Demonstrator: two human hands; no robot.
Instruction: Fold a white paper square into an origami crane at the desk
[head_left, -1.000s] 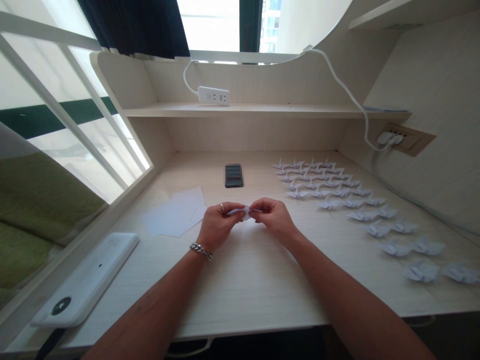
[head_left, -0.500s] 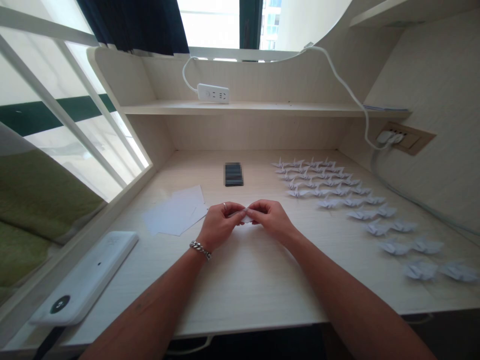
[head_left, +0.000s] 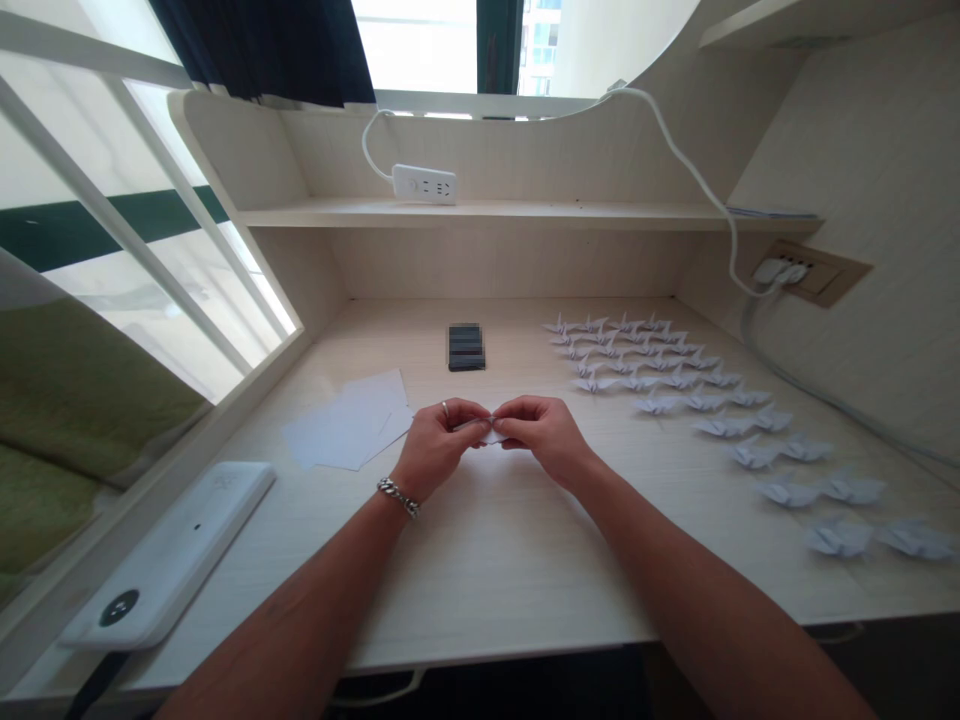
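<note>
Both my hands meet over the middle of the pale wooden desk (head_left: 487, 560). My left hand (head_left: 435, 445), with a ring and a chain bracelet, and my right hand (head_left: 544, 432) pinch a small piece of folded white paper (head_left: 491, 433) between their fingertips. Most of the paper is hidden by my fingers. A loose stack of flat white sheets (head_left: 349, 430) lies just left of my left hand.
Several folded paper cranes (head_left: 675, 385) stand in rows on the right of the desk. A dark phone (head_left: 466, 347) lies behind my hands. A white flat device (head_left: 169, 555) rests at the front left. On the shelf sits a power strip (head_left: 424, 184); its cable runs to a wall socket (head_left: 806, 272).
My hands have drawn closer together on the folded paper, the fingertips now almost touching. The view has shifted slightly; nothing else on the desk moved.
</note>
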